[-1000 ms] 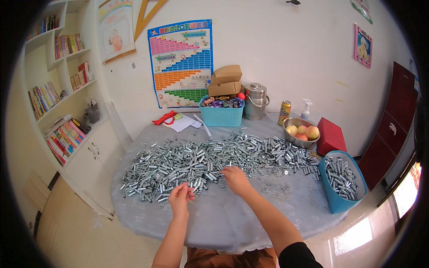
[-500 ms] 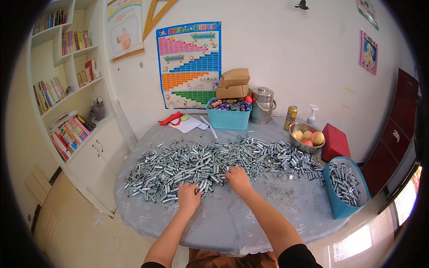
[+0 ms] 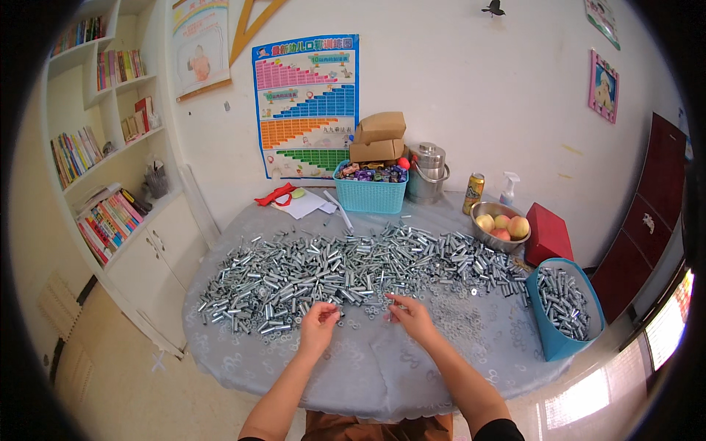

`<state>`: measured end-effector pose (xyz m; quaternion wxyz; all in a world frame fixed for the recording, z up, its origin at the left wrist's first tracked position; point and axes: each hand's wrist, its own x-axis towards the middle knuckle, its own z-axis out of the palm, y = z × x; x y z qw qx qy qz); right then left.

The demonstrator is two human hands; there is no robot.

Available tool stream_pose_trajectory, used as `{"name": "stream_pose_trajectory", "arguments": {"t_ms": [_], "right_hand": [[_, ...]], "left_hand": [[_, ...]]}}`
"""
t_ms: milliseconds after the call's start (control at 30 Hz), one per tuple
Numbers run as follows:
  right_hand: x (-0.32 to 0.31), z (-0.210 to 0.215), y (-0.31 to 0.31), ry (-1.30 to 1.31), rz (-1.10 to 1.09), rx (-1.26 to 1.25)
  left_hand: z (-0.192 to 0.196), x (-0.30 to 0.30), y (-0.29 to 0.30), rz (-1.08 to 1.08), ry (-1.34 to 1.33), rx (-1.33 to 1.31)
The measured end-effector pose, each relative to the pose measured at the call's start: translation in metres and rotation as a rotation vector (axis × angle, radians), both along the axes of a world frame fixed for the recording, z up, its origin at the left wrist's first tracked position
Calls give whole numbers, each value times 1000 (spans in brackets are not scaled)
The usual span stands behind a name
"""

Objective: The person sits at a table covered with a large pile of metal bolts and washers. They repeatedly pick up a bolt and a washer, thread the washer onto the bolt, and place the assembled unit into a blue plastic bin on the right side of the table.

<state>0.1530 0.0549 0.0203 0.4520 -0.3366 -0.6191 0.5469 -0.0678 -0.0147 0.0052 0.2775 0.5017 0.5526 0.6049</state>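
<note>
A broad heap of silvery metal sleeves and bolts point(image 3: 294, 268) spreads across the cloth-covered table. At its near edge my left hand point(image 3: 318, 328) is closed, thumb and fingertips curled together; what they hold is too small to make out. My right hand point(image 3: 414, 321) hovers to the right of it, a short gap between the two. Its forefinger and thumb point left, with a tiny thing at the fingertips that I cannot name. Small flat washers point(image 3: 460, 316) lie scattered on the cloth beside the right hand.
At the right edge stands a blue bin point(image 3: 542, 316) full of metal sleeves. Behind it are a red box point(image 3: 548, 234), a steel bowl point(image 3: 489, 237) of fruit, a can point(image 3: 473, 192) and a spray bottle point(image 3: 509, 189). A turquoise basket point(image 3: 371, 198) and steel canister point(image 3: 427, 176) stand at the back.
My right hand has drawn back from the heap toward me and a little right. The left hand has shifted slightly right and stays closed. The whole view has moved a little.
</note>
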Motion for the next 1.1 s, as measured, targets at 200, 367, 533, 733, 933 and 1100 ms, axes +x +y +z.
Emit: {"name": "stream_pose_trajectory", "arguments": {"t_ms": [200,367,533,733,933,1100], "right_hand": [[10,-9,-27,-40,17,-100],[2,-18,-33,-51,35,-8],[-1,-12,-37,-144,18,42],[1,-6,-38,-91,-4,94],[0,-6,-37,-144,14,135],[0,-5,-38,-66,-40,42]], "left_hand": [[5,38,-9,-339,-594,-108],[-2,48,-10,-325,-696,-124],[-7,51,-10,-333,-698,-127],[-8,49,-14,-324,-751,-146],[-8,52,-15,-327,-713,-169],[-10,56,-18,-372,-595,-186]]}}
